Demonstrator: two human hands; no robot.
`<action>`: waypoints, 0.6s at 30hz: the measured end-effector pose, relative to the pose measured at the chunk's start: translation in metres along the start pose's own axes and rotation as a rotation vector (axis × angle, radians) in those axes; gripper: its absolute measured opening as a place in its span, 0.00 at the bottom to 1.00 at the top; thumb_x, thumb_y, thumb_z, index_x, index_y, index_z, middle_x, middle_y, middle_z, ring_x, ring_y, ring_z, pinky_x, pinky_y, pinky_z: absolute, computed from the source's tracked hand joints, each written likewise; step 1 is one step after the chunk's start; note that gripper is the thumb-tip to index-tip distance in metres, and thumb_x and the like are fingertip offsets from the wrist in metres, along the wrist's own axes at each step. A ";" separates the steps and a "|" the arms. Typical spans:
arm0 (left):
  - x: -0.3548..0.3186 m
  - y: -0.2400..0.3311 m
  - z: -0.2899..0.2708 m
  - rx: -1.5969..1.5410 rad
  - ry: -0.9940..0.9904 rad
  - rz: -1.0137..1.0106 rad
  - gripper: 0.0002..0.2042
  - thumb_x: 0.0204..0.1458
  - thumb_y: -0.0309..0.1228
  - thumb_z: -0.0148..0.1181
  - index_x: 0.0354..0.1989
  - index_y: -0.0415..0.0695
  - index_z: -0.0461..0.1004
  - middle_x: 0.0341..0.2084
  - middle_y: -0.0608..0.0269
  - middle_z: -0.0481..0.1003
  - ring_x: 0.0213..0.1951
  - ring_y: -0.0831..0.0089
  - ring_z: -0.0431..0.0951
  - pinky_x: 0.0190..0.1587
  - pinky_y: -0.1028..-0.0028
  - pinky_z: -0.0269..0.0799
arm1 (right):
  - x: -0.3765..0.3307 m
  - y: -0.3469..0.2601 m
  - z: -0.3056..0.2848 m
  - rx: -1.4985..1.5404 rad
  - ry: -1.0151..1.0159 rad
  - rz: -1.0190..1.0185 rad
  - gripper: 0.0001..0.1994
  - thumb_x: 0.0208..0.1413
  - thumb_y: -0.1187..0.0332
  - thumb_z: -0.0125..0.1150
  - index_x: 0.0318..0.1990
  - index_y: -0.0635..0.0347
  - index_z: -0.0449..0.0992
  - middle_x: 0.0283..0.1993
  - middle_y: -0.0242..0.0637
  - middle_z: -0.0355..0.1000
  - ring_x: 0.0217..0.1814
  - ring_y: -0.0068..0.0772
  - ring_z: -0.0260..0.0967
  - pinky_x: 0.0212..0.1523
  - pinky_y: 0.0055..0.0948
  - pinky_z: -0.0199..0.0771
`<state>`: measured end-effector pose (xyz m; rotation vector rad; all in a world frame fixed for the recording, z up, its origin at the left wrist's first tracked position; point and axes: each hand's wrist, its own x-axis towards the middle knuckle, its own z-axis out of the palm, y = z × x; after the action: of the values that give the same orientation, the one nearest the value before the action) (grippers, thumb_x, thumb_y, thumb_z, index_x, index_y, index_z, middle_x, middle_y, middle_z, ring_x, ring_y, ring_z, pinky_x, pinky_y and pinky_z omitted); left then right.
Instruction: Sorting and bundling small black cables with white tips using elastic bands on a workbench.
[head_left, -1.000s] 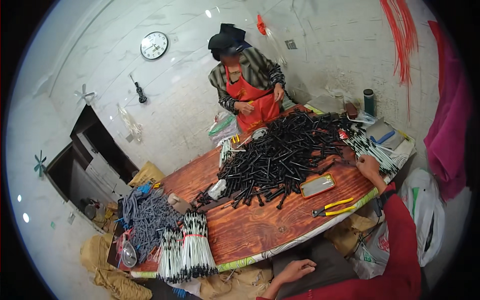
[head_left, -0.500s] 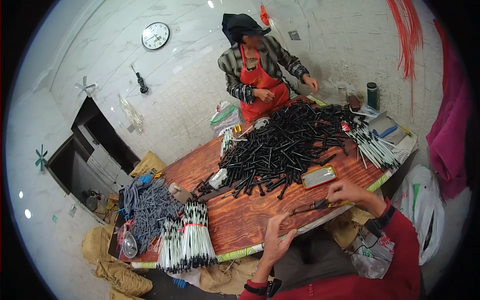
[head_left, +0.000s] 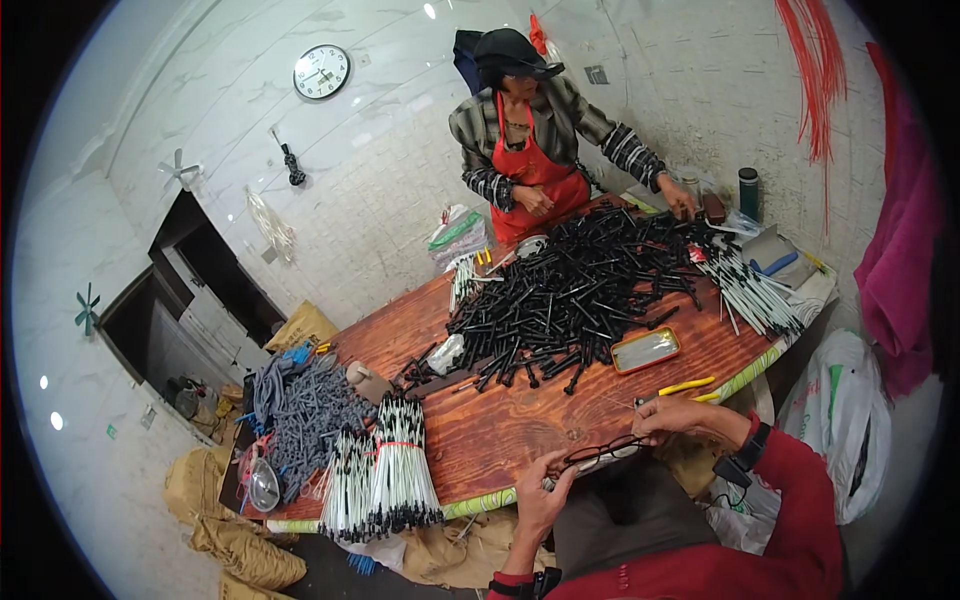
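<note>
Dark-framed eyeglasses (head_left: pixel 604 452) stretch between my two hands, just over the near edge of the wooden table (head_left: pixel 480 440). My left hand (head_left: pixel 541 492) closes on one end of them. At the other end, my right hand (head_left: pixel 672 418) has its fingers pinched on the frame; a small dark tip shows beside those fingers, too small to name. Yellow-handled pliers (head_left: pixel 688 387) lie on the table just beyond my right hand. Past them sits a shallow red-and-yellow tin (head_left: pixel 645 351) holding thin silvery pieces.
A large heap of black rod-like parts (head_left: pixel 570 290) covers the far middle. White rod bundles (head_left: pixel 402 465) stand at the near left beside grey parts (head_left: pixel 310 415); more white rods (head_left: pixel 755 290) lie right. Across the table, a person in a red apron (head_left: pixel 540 180) reaches toward the heap.
My hands have drawn lower and nearer to me, and the eyeglasses now show plainly between them. The pliers by my right hand are more exposed. The other person's arm has extended rightward over the table.
</note>
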<state>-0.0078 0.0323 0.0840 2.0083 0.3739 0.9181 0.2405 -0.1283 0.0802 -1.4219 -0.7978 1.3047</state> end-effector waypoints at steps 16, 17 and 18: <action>-0.023 0.002 -0.006 -0.248 -0.096 -0.193 0.07 0.56 0.25 0.62 0.42 0.38 0.79 0.24 0.74 0.72 0.26 0.87 0.68 0.30 0.85 0.63 | -0.045 -0.007 0.046 -0.726 0.203 -0.635 0.11 0.53 0.59 0.65 0.38 0.54 0.78 0.29 0.35 0.75 0.29 0.36 0.74 0.33 0.34 0.71; -0.025 -0.001 -0.006 -0.287 -0.113 -0.231 0.07 0.57 0.25 0.62 0.42 0.38 0.78 0.24 0.75 0.71 0.26 0.88 0.68 0.30 0.85 0.62 | -0.046 -0.008 0.047 -0.748 0.161 -0.596 0.11 0.53 0.58 0.65 0.37 0.54 0.78 0.28 0.35 0.75 0.29 0.37 0.74 0.32 0.35 0.71; -0.027 -0.003 -0.007 -0.325 -0.131 -0.269 0.07 0.57 0.25 0.62 0.42 0.38 0.78 0.25 0.76 0.71 0.26 0.88 0.67 0.30 0.85 0.61 | -0.046 -0.009 0.048 -0.770 0.120 -0.557 0.12 0.53 0.57 0.65 0.36 0.54 0.78 0.27 0.35 0.75 0.29 0.38 0.74 0.32 0.36 0.71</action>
<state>-0.0307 0.0233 0.0711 1.6621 0.3832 0.6303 0.1865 -0.1578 0.1066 -1.6540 -1.5794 0.4781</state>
